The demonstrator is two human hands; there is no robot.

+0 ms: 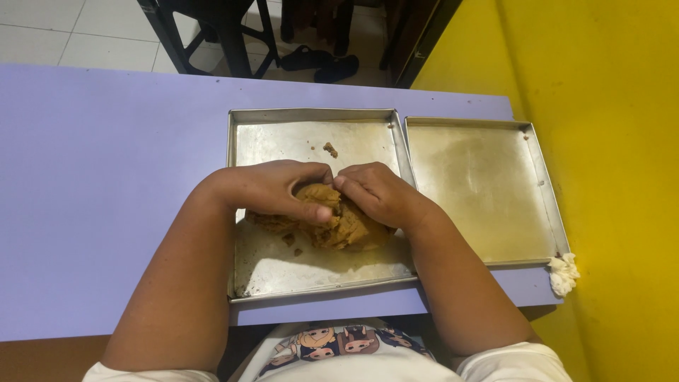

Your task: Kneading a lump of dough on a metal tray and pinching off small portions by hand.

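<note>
**Two hands pressing a lump of brown dough in a metal baking tray**

Seen from above, a person works at a lilac table [106, 177]. The landmark is a square, shallow metal tray [311, 134] directly in front of them, its floor dull silver and smeared with a greasy film.

In the near half of that tray sits a lump of brown dough [346, 226], rough, cracked and crumbly at its edges. The left hand [272, 187] curls over the dough's top and left side, fingers bent and closed around it, thumb pressing in. The right hand [378, 191] grips the dough's right side in the same way, fingers folded in and knuckles raised. The fingertips of both hands meet over the top of the lump.

The step in hand looks like kneading or gathering the dough into one mass. The next move would call for firm, even pressure from both sides, since the dry, crumbly texture suggests it could break apart.

Small dough crumbs [330, 149] lie on the tray's far half, with more beside the lump. Touching the tray's right edge is a second metal tray [488, 191], also square, with a tarnished floor. Past that second tray's near right corner rests a crumpled white wad [564, 272] against a yellow wall [608, 141].
</note>
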